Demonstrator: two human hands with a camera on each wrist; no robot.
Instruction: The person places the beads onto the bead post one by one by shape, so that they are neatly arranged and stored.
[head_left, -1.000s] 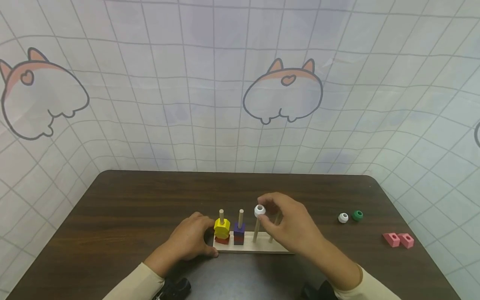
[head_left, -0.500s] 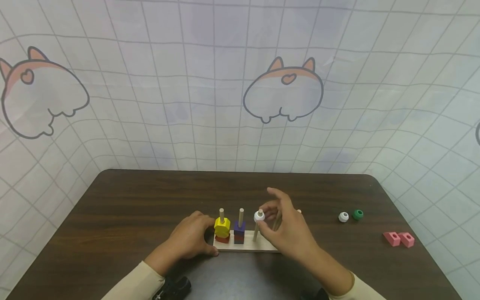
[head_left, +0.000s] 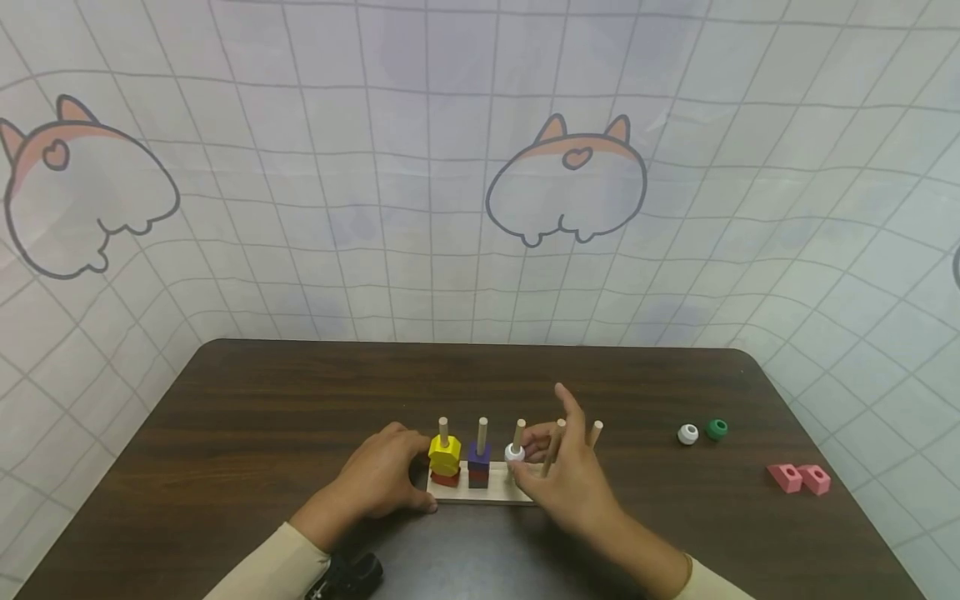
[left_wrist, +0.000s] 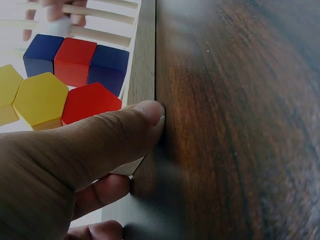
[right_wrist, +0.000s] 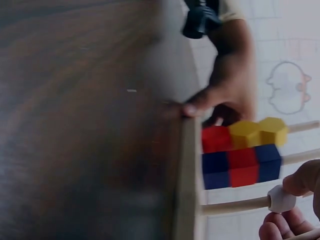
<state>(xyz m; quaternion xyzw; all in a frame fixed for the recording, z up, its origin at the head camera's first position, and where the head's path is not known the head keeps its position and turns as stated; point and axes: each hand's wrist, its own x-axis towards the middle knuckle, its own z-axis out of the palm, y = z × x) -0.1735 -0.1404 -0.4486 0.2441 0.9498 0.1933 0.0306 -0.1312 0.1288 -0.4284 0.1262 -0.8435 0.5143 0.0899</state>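
Observation:
My left hand (head_left: pixel 378 477) grips the left end of the wooden peg base (head_left: pixel 487 493), thumb (left_wrist: pixel 135 120) against its front edge. The first peg carries a red hexagonal block (left_wrist: pixel 92 102) below yellow ones (left_wrist: pixel 41 97); blue, red and blue blocks (right_wrist: pixel 242 165) fill part of the second. Around the third peg sits a white bead (head_left: pixel 514 452), partway down, pinched between thumb and fingers of my right hand (head_left: pixel 573 492). In the right wrist view the bead (right_wrist: pixel 281 198) surrounds the peg, with bare peg between it and the base.
Another white bead (head_left: pixel 687 434) and a green bead (head_left: pixel 717 429) lie on the dark table (head_left: pixel 315 392) at the right. Two pink blocks (head_left: pixel 785 477) lie closer to the right edge. Two bare pegs (head_left: pixel 595 434) stand beside my right hand.
The white bead has gone from the tip of the third peg to partway down it. My right hand has moved lower and slightly left, its index finger raised; my left hand stays put.

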